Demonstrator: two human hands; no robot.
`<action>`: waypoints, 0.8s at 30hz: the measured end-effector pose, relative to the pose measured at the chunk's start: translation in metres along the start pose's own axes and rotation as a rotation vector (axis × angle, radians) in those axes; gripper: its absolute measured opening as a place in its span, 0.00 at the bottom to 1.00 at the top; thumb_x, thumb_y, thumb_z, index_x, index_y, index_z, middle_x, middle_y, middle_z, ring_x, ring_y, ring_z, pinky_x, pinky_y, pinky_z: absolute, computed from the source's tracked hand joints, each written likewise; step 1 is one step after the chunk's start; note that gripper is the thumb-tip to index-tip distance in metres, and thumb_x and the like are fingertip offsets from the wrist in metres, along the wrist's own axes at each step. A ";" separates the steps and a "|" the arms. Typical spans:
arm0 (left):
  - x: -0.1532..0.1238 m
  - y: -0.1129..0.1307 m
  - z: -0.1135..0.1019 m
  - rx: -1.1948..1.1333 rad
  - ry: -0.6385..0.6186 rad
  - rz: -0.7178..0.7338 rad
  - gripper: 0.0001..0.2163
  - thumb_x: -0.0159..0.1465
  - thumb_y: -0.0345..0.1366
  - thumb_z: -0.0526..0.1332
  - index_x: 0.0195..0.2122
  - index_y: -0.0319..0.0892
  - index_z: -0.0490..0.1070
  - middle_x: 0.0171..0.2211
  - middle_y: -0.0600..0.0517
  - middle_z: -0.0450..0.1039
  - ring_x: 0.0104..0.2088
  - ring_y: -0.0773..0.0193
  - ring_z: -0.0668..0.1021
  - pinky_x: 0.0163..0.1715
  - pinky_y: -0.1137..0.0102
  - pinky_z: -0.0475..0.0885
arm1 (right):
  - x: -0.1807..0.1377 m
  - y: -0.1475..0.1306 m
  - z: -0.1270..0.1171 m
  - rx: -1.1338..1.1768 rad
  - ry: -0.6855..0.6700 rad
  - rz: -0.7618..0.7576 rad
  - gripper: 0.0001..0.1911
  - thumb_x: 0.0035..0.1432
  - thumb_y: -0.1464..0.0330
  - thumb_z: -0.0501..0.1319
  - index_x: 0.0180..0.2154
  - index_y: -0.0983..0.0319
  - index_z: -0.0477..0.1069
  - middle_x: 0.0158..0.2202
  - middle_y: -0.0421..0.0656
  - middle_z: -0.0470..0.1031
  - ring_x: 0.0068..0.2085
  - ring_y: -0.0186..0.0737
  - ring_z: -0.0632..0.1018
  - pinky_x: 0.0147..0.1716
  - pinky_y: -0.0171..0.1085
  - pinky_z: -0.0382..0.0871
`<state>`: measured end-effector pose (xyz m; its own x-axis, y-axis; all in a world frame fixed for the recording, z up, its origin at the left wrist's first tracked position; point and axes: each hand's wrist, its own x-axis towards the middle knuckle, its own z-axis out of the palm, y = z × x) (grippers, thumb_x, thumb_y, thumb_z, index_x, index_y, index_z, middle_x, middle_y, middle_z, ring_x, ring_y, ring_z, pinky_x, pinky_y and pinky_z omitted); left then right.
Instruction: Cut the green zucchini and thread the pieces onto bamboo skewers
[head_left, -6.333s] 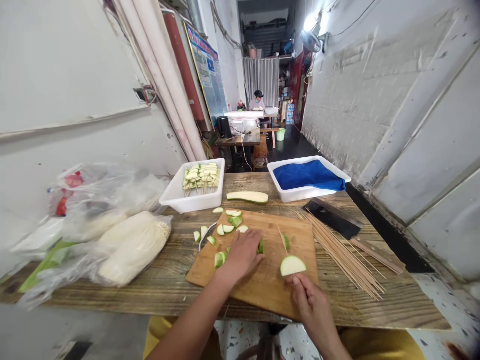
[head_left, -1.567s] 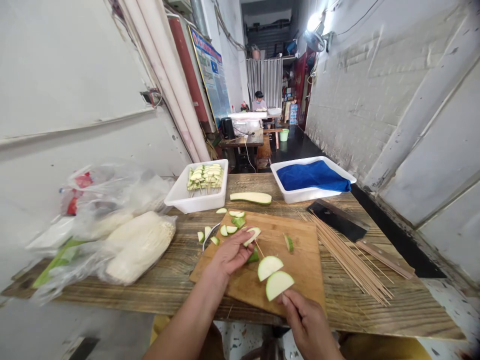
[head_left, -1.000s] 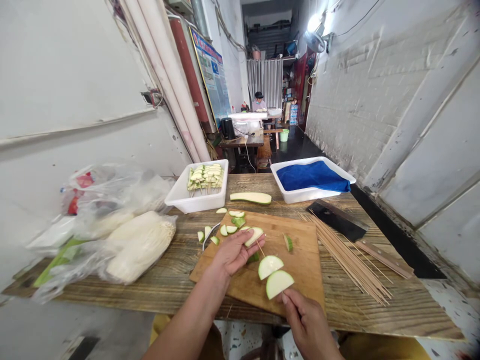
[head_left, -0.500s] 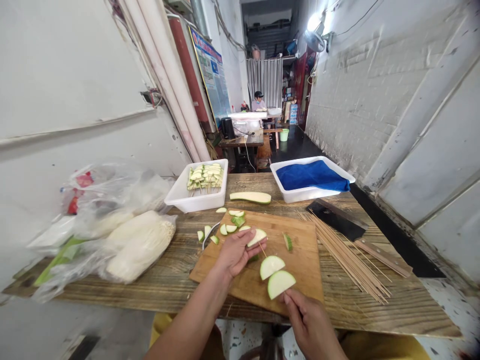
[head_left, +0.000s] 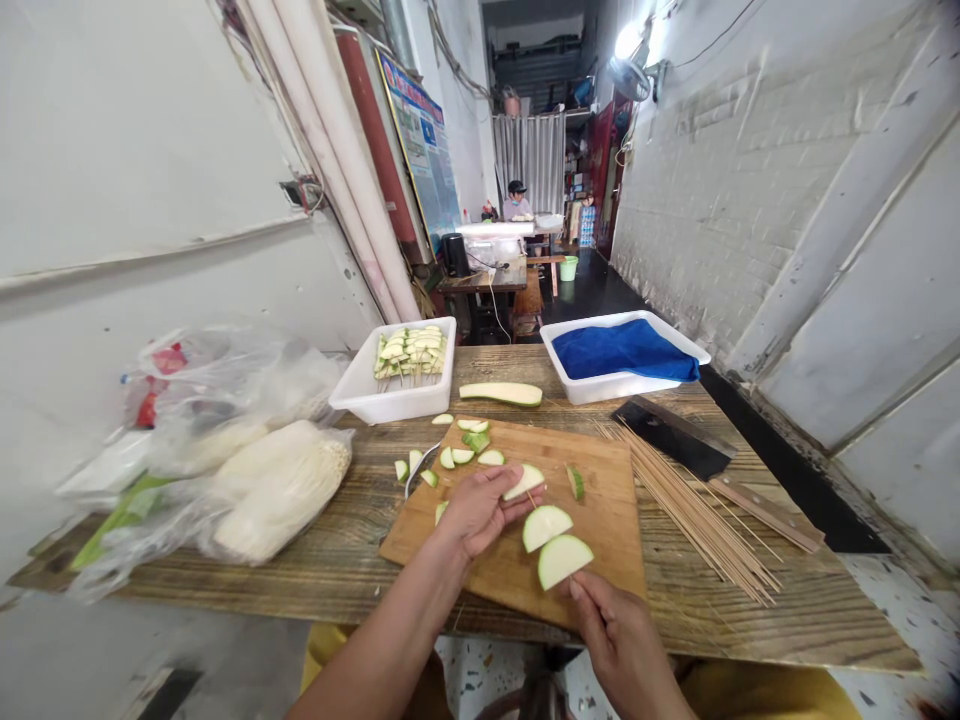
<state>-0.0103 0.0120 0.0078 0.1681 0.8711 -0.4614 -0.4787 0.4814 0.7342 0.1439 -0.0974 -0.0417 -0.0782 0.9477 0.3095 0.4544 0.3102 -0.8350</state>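
Note:
In my right hand [head_left: 619,625] is the lower end of a thin wooden skewer, pinched between thumb and fingers. Two pale green-edged zucchini half-slices [head_left: 564,562] are threaded on it, one above the other. My left hand [head_left: 484,510] grips another zucchini slice [head_left: 523,482] at the skewer's upper end; whether the tip has entered it I cannot tell. Both hands are over the wooden cutting board [head_left: 600,540]. Loose zucchini pieces [head_left: 463,456] lie on its upper left part, and one end piece [head_left: 575,483] lies to the right.
Bare skewers [head_left: 697,520] and a cleaver [head_left: 686,440] lie right of the board. A white tray [head_left: 394,403] with finished skewers stands back left, another with a blue cloth [head_left: 622,350] back right. Half a zucchini [head_left: 501,395] lies between. Plastic bags [head_left: 277,490] fill the left. A person sits far back.
My left hand and its slice have shifted slightly right, closer to the threaded slices. A slice on the board behind my left hand shows more fully. My right hand has barely moved.

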 end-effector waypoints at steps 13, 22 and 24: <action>-0.002 -0.011 0.007 -0.015 0.038 0.149 0.03 0.57 0.27 0.61 0.27 0.33 0.71 0.29 0.46 0.74 0.30 0.64 0.78 0.37 0.65 0.76 | -0.005 -0.003 -0.002 -0.023 0.041 -0.069 0.19 0.63 0.63 0.46 0.30 0.62 0.71 0.22 0.42 0.73 0.23 0.35 0.74 0.25 0.29 0.67; -0.005 -0.022 0.012 -0.032 0.007 0.127 0.03 0.56 0.28 0.61 0.28 0.33 0.71 0.28 0.45 0.75 0.28 0.63 0.78 0.36 0.67 0.75 | -0.011 0.004 -0.001 0.017 0.054 -0.043 0.16 0.63 0.63 0.47 0.32 0.62 0.71 0.24 0.44 0.75 0.25 0.36 0.76 0.26 0.29 0.68; -0.006 -0.021 0.012 -0.040 -0.005 0.125 0.03 0.57 0.27 0.60 0.28 0.33 0.71 0.28 0.45 0.75 0.29 0.62 0.79 0.36 0.66 0.75 | -0.011 0.005 0.000 0.024 0.079 -0.050 0.16 0.62 0.64 0.48 0.32 0.62 0.71 0.25 0.44 0.75 0.25 0.36 0.76 0.26 0.29 0.68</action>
<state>0.0093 -0.0023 0.0010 0.1093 0.9245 -0.3653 -0.5303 0.3650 0.7652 0.1469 -0.1066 -0.0490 -0.0297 0.9226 0.3846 0.4299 0.3592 -0.8284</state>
